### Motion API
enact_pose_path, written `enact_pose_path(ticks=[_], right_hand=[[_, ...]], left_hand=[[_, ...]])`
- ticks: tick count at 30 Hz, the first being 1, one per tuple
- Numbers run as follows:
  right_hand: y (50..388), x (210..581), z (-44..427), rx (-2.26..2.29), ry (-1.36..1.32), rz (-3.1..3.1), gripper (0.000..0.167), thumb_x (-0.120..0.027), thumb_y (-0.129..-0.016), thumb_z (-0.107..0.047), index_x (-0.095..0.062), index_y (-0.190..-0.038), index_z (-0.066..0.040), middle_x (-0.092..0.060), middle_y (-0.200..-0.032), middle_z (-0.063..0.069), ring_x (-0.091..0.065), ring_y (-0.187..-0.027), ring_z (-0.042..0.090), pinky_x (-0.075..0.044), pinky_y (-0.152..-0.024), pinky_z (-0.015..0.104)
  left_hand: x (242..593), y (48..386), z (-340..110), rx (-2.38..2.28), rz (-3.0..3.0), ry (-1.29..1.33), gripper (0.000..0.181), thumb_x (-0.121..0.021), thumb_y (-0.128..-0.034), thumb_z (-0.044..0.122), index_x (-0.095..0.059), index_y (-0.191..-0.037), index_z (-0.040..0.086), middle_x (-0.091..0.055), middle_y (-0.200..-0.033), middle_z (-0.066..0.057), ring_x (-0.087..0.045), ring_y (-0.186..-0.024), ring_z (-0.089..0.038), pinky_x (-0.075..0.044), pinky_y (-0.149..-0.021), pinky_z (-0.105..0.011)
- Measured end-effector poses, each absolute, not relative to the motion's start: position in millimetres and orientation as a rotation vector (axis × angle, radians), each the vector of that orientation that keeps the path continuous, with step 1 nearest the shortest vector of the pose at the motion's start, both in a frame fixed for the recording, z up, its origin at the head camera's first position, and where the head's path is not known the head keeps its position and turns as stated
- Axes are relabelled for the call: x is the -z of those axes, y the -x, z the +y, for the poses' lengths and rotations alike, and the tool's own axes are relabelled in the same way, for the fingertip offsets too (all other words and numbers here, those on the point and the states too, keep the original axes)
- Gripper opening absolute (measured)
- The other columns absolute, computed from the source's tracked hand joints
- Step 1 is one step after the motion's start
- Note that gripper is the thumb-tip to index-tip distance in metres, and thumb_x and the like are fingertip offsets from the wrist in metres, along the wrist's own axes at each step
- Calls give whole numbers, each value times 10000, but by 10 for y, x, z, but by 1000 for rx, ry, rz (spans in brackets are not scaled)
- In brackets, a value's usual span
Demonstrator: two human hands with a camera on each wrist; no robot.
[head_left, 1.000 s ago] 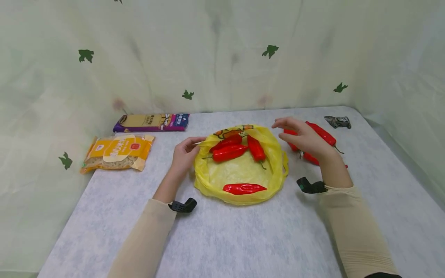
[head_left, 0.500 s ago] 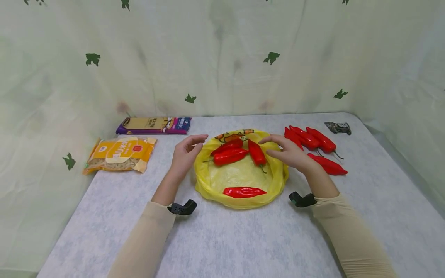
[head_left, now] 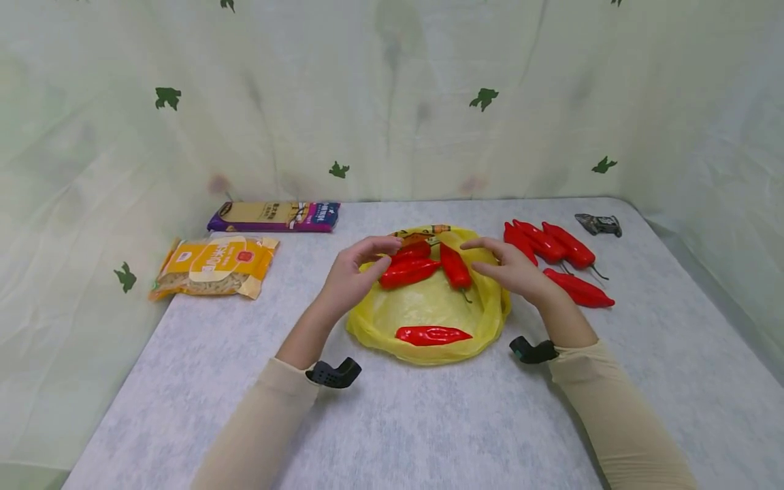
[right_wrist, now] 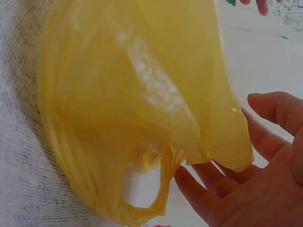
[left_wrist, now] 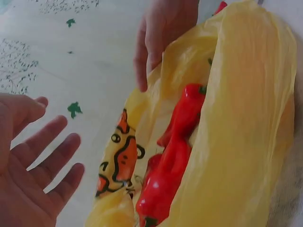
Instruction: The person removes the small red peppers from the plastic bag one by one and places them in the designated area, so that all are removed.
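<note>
Yellow bag (head_left: 493, 320), toward the surface's (head_left: 429, 422) back edge | your left hand (head_left: 355, 275), fingers spread, has moved over its left side | your right hand (head_left: 511, 269), spread, opposite | peppers (head_left: 409, 273) inside now flanked, ungripped

Beige sleeves (head_left: 618, 408), blk angled wrist cams (head_left: 335, 373), R one w/ greenish mark (head_left: 514, 350), prob.

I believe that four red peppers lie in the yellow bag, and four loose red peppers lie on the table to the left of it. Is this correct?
Not quite: the loose red peppers lie on the table to the right of the yellow bag, as the head view shows. The four bagged red peppers are as you say.
</note>
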State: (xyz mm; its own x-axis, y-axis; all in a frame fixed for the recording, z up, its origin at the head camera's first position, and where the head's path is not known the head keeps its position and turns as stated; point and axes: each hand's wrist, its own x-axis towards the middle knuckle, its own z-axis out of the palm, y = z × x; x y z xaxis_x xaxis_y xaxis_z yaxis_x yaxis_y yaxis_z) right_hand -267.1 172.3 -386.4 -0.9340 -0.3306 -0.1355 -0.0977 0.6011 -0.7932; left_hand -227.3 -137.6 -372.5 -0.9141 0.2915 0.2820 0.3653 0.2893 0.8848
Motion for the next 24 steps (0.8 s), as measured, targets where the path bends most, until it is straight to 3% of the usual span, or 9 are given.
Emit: enact_pose_path(ticks=[4, 13, 18, 24], right_hand=[[2689, 3869, 1735, 1257, 337, 2548, 440, -620, -970, -254, -524, -1399, -282, -395, -1581, 69, -355, -1443, 325, -450, -1096, 563], [2686, 3858, 1742, 1259, 333, 2540, 474, -623, -967, -254, -508, -1425, -286, -393, -1586, 69, -349, -1459, 326, -440, -1102, 566], [2673, 3836, 1749, 1273, 355, 2531, 472, -623, -968, -248, -514, -1426, -281, -400, -1584, 68, -341, -1469, 328, -420, -1116, 576], [2681, 3832, 1761, 1260, 367, 2538, 445, -624, -968, -259, -534, -1403, -282, -431, -1563, 59, -355, -1457, 326, -419, -1115, 583]], left_hand=[[3740, 2208, -1297, 1691, -2578, 761, 315, -578, -1000, 127, -634, -1307, 166, -649, -1325, -43, -609, -1198, -305, -539, -1001, -456], [3893, 2173, -1126, 1515, -2879, 961, 371, -615, -988, 212, -605, -1357, 174, -619, -1382, -54, -622, -1191, -205, -538, -1011, -405], [3988, 2168, -1046, 1497, -2958, 1047, 380, -623, -981, 185, -604, -1357, 129, -638, -1355, -55, -651, -1148, -211, -563, -961, -360], [4053, 2158, -1007, 1460, -3075, 1088, 362, -652, -970, 244, -628, -1322, 166, -689, -1245, 2, -657, -1085, -142, -559, -940, -299]])
